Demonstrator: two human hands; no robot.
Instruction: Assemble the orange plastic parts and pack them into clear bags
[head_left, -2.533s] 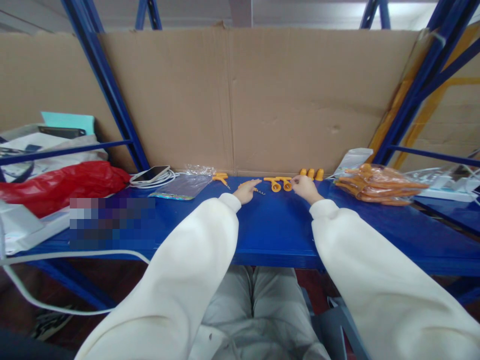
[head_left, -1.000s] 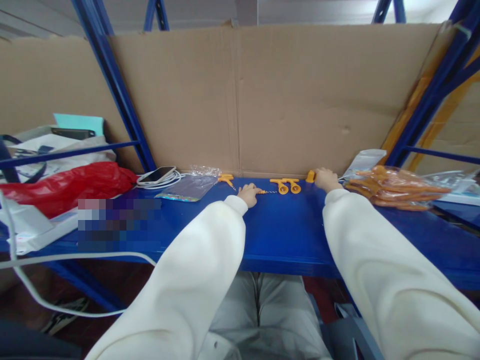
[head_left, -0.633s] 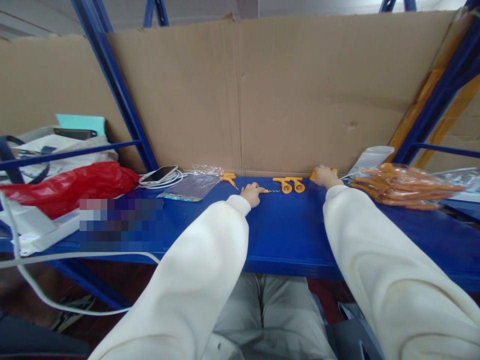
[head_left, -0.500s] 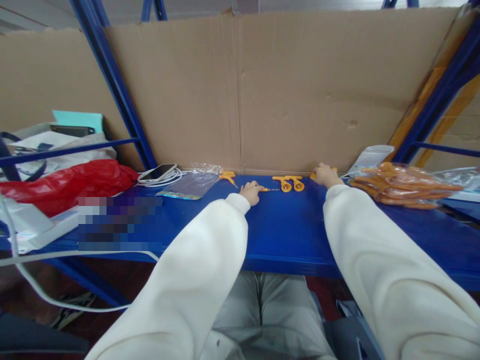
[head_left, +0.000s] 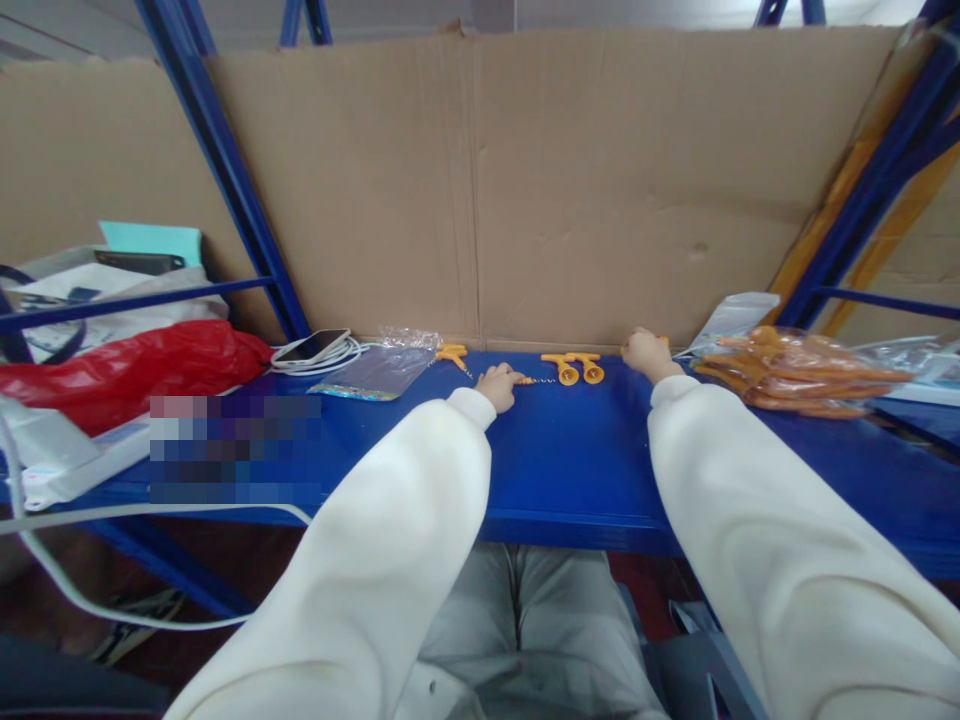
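Note:
My left hand [head_left: 496, 387] rests low over the blue tabletop, its fingers closed at the handle end of an orange corkscrew [head_left: 527, 381]. The metal spiral of that corkscrew points right; most of its handle is hidden. Further right and back, my right hand [head_left: 649, 354] is closed around an orange plastic piece [head_left: 666, 341]; only bits show beside the fingers, so its shape is unclear. Between my hands lie two orange T-shaped pieces with round cups [head_left: 568, 369], side by side. Another orange corkscrew [head_left: 451, 354] lies behind my left hand, spiral toward it.
A clear plastic bag [head_left: 375, 372] and a phone [head_left: 318, 346] on a coiled white cable are at left. Beyond them lies a red plastic bag [head_left: 142, 365]. Bagged orange parts [head_left: 802, 370] lie at right. A cardboard panel [head_left: 562, 190] closes off the back.
The view has shifted slightly. Both hands stay at nearly the same places, with the orange pieces lying as before.

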